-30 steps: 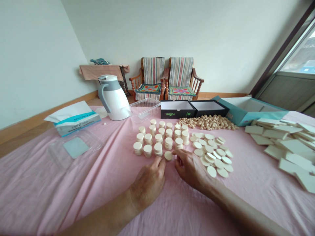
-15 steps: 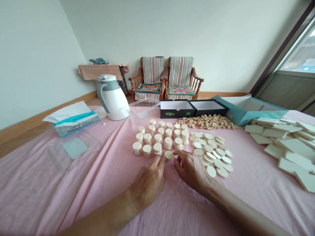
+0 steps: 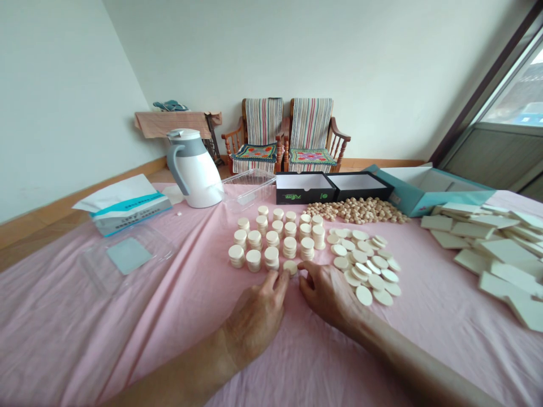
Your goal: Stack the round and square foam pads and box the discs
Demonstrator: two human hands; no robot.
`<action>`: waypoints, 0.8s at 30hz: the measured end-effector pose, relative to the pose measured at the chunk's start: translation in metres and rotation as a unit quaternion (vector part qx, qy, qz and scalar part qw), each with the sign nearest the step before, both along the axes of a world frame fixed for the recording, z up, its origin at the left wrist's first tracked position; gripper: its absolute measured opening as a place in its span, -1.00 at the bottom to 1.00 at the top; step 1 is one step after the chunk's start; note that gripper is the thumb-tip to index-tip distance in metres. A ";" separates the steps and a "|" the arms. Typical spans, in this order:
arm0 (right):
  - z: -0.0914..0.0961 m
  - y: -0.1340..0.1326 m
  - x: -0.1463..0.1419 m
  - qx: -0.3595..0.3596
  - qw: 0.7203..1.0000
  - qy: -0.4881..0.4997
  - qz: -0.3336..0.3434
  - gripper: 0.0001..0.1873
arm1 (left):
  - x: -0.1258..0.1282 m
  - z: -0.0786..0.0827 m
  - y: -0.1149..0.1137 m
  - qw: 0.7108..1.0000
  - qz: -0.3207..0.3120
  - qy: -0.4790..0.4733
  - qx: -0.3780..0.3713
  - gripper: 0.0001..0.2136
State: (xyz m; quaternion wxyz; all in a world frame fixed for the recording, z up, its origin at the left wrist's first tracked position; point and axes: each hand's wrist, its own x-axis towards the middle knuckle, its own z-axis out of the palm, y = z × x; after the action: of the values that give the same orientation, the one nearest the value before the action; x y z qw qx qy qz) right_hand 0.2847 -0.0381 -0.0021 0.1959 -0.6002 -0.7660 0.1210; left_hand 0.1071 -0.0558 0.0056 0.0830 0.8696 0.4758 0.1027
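Note:
A round pale wooden disc (image 3: 290, 266) lies at the front edge of the stacks, between my two hands. My left hand (image 3: 258, 311) rests palm down with its fingers stretched forward, their tips at the disc's left front edge. From the right, my right hand (image 3: 324, 288) reaches in, index finger extended to the disc's right edge and thumb apart below it. Whether more discs lie under this one is hard to see. Behind it stand several short stacks of discs (image 3: 272, 257) in rough rows. A loose pile of discs (image 3: 376, 281) spreads right of my right hand.
Small wooden beads (image 3: 358, 210) lie heaped before two black boxes (image 3: 305, 195). A blue box (image 3: 424, 198) and square wooden pieces (image 3: 504, 249) are at right. A white jug (image 3: 199, 175), tissue pack (image 3: 127, 206) and clear plastic trays (image 3: 127, 257) occupy the left of the pink cloth.
My right hand has shifted very slightly left, closer to the disc between the hands. That disc has moved a touch. The stacks and the loose pile look the same.

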 end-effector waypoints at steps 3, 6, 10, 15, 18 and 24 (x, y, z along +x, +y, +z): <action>-0.001 0.001 0.000 0.003 1.000 0.012 -0.006 -0.71 | -0.001 -0.003 0.000 1.000 -0.001 0.005 0.011 -0.43; -0.001 0.004 0.000 -0.004 1.000 0.021 0.001 -0.64 | -0.001 -0.006 -0.001 1.000 0.006 0.011 0.023 -0.39; 0.000 0.006 0.000 -0.003 1.000 0.013 0.011 -0.66 | 0.000 -0.003 -0.002 1.000 0.004 0.013 0.017 -0.45; 0.001 0.005 -0.005 0.007 1.000 -0.003 0.002 -0.75 | 0.002 0.001 0.000 1.000 0.004 0.005 0.005 -0.52; 0.002 0.004 -0.005 0.002 1.000 0.012 0.005 -0.68 | 0.001 0.002 0.001 1.000 0.001 0.001 0.003 -0.53; 0.026 0.013 0.033 0.026 0.997 -0.017 -0.065 -0.81 | -0.003 -0.002 -0.001 0.999 -0.013 -0.014 0.040 -0.48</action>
State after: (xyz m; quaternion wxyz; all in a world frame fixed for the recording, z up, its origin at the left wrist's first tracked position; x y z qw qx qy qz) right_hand 0.3178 -0.0253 0.0236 0.2056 -0.6456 -0.7314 0.0775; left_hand 0.1044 -0.0572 0.0035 0.0564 0.8770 0.4584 0.1325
